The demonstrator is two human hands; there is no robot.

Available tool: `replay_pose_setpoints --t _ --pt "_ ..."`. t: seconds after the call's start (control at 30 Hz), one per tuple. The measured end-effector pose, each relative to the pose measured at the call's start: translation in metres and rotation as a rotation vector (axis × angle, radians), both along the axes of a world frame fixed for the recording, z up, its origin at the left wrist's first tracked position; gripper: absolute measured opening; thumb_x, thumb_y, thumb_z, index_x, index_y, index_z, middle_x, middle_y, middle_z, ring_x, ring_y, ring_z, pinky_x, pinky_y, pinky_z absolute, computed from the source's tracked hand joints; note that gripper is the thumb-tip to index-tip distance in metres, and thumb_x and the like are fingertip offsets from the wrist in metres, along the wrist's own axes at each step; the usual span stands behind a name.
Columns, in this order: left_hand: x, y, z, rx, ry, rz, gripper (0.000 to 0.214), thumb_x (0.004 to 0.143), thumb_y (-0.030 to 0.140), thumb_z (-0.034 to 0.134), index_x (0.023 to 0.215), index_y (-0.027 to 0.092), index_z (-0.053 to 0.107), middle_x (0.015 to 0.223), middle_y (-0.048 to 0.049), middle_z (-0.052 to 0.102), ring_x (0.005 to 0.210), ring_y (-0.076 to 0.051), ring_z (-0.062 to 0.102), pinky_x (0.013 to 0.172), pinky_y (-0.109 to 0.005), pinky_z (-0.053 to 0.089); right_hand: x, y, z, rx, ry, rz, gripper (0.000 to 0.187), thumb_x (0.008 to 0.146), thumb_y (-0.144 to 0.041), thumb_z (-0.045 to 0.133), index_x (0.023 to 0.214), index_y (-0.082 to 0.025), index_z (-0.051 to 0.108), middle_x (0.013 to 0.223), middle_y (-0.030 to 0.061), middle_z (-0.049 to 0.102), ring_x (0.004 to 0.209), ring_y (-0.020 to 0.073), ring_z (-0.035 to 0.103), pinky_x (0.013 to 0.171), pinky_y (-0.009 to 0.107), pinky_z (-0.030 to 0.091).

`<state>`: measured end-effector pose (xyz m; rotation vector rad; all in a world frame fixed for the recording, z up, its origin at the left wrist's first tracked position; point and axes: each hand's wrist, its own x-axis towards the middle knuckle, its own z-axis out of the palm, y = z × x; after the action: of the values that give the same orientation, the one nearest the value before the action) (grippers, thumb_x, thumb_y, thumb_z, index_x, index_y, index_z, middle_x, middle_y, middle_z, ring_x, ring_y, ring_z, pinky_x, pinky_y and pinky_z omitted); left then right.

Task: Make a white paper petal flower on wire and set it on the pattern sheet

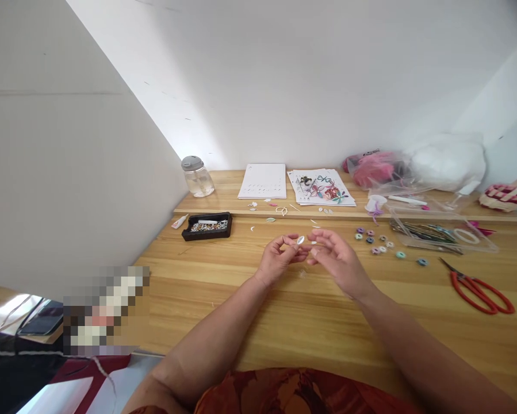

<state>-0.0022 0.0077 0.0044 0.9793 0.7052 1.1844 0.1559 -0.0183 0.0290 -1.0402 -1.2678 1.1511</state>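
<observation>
My left hand point(279, 256) is closed, pinching a small white leaf-shaped piece point(300, 240) between thumb and fingertips above the table. Close by on the right, my right hand point(338, 261) is partly curled, its thumb and fingers apart. A tiny white bit point(314, 242) shows in the gap of its fingers; whether it is touched or lies behind them I cannot tell. Beyond the hands, a green-edged leaf shape point(271, 219) and a white crescent point(252, 229) lie on the wood. Small cut pieces and a leaf-shaped outline point(281, 211) rest along the raised ledge.
Red-handled scissors point(478, 287) and several small thread spools point(400, 255) lie to the right, near a clear tray point(443, 236) of tools. A black tray point(207, 226) of beads sits left. Behind stand a jar point(197, 176), printed sheets point(322, 187) and plastic bags point(443, 161).
</observation>
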Motion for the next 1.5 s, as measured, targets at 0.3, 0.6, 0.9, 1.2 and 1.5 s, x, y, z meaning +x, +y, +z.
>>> replay_pose_setpoints --t 0.3,0.6,0.9,1.2,1.5 --pt "0.002 -0.002 -0.005 0.08 0.076 -0.012 0.04 0.069 0.044 0.077 0.077 0.013 0.054 0.136 -0.0123 0.051 0.081 -0.014 0.068 0.073 -0.031 0.06 -0.011 -0.001 0.0 -0.049 -0.072 0.027 0.039 0.077 -0.035 0.069 0.109 -0.02 0.052 0.12 0.012 0.061 0.088 0.0189 0.066 0.067 0.033 0.06" --pt "0.007 -0.005 -0.009 0.062 0.078 -0.028 0.04 0.068 0.044 0.077 0.077 0.013 0.055 0.132 -0.0117 0.052 0.08 -0.014 0.068 0.072 -0.031 0.06 -0.013 -0.009 0.006 -0.141 -0.223 -0.035 0.024 0.077 -0.04 0.067 0.083 -0.018 0.056 0.063 -0.0013 0.06 0.049 0.0108 0.053 0.045 0.024 0.045" --pt "0.004 -0.005 -0.005 0.094 0.257 0.083 0.031 0.074 0.043 0.07 0.081 0.015 0.06 0.064 -0.0002 0.06 0.057 -0.012 0.061 0.057 -0.024 0.052 -0.011 -0.02 -0.004 0.121 -0.638 -0.215 0.017 0.082 -0.034 0.058 0.073 -0.02 0.061 0.066 0.0007 0.063 0.056 0.014 0.052 0.056 0.027 0.038" --pt "-0.004 0.001 -0.008 0.568 0.628 0.182 0.009 0.078 0.022 0.062 0.074 0.015 0.067 0.067 -0.0002 0.06 0.061 -0.008 0.05 0.06 -0.02 0.04 0.0 -0.021 0.028 0.616 -1.114 -0.06 0.017 0.086 -0.017 0.046 0.075 -0.018 0.058 0.068 0.0033 0.058 0.064 0.0153 0.049 0.061 0.028 0.031" --pt "-0.005 -0.003 0.0 0.598 0.444 0.066 0.017 0.081 0.031 0.066 0.078 0.014 0.068 0.071 -0.003 0.062 0.064 -0.009 0.052 0.061 -0.021 0.041 0.028 0.021 0.035 -0.009 -0.638 0.198 0.019 0.075 -0.038 0.062 0.077 -0.019 0.06 0.06 -0.0039 0.047 0.053 0.0099 0.037 0.052 0.024 0.025"
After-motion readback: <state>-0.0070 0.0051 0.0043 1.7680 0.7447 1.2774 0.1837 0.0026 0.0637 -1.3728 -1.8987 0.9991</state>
